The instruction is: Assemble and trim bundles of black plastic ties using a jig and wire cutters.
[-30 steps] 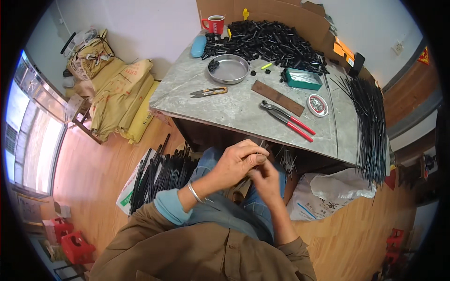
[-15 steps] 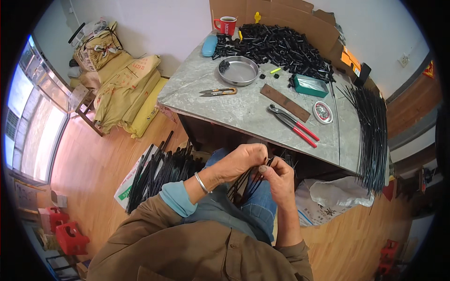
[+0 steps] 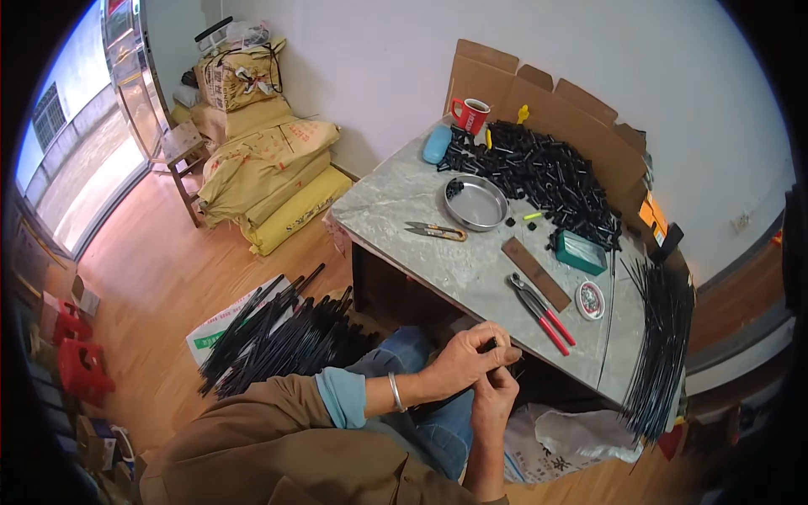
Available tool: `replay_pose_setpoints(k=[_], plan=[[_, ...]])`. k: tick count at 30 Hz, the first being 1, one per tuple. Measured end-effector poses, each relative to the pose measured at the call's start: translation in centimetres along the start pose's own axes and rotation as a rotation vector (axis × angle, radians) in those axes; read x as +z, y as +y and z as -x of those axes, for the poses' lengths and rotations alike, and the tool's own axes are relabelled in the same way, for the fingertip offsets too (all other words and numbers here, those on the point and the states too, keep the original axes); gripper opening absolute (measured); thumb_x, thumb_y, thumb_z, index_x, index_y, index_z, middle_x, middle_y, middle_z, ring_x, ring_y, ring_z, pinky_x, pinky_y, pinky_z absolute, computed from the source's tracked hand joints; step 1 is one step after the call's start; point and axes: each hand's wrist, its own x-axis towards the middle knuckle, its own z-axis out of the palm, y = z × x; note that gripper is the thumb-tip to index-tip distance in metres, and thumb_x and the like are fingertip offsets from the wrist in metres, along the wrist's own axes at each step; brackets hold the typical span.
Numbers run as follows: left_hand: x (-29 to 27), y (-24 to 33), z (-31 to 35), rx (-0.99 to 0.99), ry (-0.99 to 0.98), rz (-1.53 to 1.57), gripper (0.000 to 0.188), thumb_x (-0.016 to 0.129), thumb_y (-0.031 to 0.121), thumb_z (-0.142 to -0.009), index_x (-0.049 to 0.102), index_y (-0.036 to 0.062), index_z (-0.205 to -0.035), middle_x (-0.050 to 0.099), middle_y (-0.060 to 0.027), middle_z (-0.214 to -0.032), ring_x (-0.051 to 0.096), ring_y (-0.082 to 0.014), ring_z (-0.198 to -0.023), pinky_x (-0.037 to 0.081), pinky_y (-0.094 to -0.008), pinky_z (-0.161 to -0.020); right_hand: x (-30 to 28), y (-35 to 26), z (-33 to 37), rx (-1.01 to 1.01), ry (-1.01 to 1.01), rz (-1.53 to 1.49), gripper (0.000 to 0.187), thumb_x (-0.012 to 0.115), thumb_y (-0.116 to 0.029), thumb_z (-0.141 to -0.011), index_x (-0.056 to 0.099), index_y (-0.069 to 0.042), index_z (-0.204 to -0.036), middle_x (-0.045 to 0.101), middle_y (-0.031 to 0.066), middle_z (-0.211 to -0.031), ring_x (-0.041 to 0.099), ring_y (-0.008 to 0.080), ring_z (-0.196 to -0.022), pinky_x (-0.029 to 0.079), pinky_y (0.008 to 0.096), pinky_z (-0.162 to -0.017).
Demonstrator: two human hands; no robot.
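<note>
Near the middle of the frame, slightly below centre, the left hand (image 3: 471, 364) has its fingers curled and clamped on a small black piece (image 3: 489, 344), of which only a bit shows at the knuckles. Just below it and to the right, the right hand (image 3: 493, 399) is raised with its fingers drawn up close to the left hand; whether they grip anything cannot be told, since the hands overlap. Both hands are just in front of the near edge of the grey table (image 3: 396, 206), which fills the right centre. On it, nearest the hands, lie pliers with red handles (image 3: 543, 316), and beside these a flat brown bar (image 3: 536, 273) and a white round dish (image 3: 590, 300) of small silvery bits. Further up, snips (image 3: 436, 231) lie left of a round metal pan (image 3: 484, 208) with a few black bits at its left side. A heap of short black tubes (image 3: 547, 177) spreads below the cardboard (image 3: 581, 118) in the upper right, near a red mug (image 3: 470, 115), a blue case (image 3: 438, 145) and a green box (image 3: 582, 252). Long thin black rods (image 3: 658, 345) hang over the table's right end; thicker black rods (image 3: 290, 345) lie on the floor at lower left.
</note>
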Motion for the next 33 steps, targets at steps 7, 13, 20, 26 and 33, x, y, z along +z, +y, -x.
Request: replay_pose_setpoints(k=[7,13,20,26,33], plan=[[-5.5,0.5,-6.3,0.046,0.076,-0.42,0.021,0.053,0.023,-0.096,0.056,0.0017,-0.094,0.056,-0.0021,-0.078,0.052,-0.0099,-0.074,0.045,-0.0273,-0.07,-0.4,0.5,-2.2,0.078,-0.042,-0.115,0.009,0.067,-0.002,-0.084,0.06,0.003,-0.087,0.067,0.0091,-0.082,0.06,0.0132,-0.068,0.05,0.0265,-0.063],[-15.4,2.7,-21.9,0.568,0.26,-1.393,0.02,0.066,0.02,-0.079,0.062,0.0019,-0.088,0.056,-0.0123,-0.09,0.055,-0.0287,-0.091,0.046,-0.0401,-0.077,-0.2,1.4,-4.3,0.159,-0.128,-0.205,0.01,0.068,-0.002,-0.084,0.06,0.002,-0.088,0.066,0.0064,-0.081,0.059,0.0116,-0.071,0.049,0.0248,-0.066],[-17.9,1.2,-27.0,0.358,0.002,-2.047,0.01,0.064,0.012,-0.072,0.067,0.005,-0.078,0.059,-0.0122,-0.09,0.056,-0.0282,-0.09,0.045,-0.0391,-0.071,-0.9,2.2,-6.2,0.177,-0.154,-0.281,0.009,0.066,-0.003,-0.085,0.059,0.002,-0.088,0.066,0.0108,-0.088,0.061,0.016,-0.073,0.051,0.0287,-0.068],[-17.2,1.4,-27.1,0.482,-0.112,-2.197,0.009,0.061,0.012,-0.072,0.066,0.0052,-0.075,0.062,-0.0114,-0.08,0.059,-0.0263,-0.078,0.043,-0.0371,-0.065,-1.1,2.2,-6.8,0.202,-0.191,-0.302,0.008,0.066,-0.002,-0.085,0.059,0.003,-0.088,0.066,0.0111,-0.087,0.062,0.0175,-0.076,0.052,0.0292,-0.069],[-15.0,2.7,-26.2,0.565,-0.163,-1.932,0.016,0.062,0.024,-0.081,0.066,0.0077,-0.081,0.064,-0.0139,-0.075,0.063,-0.0265,-0.073,0.043,-0.0379,-0.063,-1.1,2.6,-5.6,0.131,-0.147,-0.294,0.014,0.067,-0.011,-0.085,0.062,0.002,-0.09,0.069,0.0129,-0.085,0.063,0.0162,-0.071,0.051,0.0276,-0.066]])
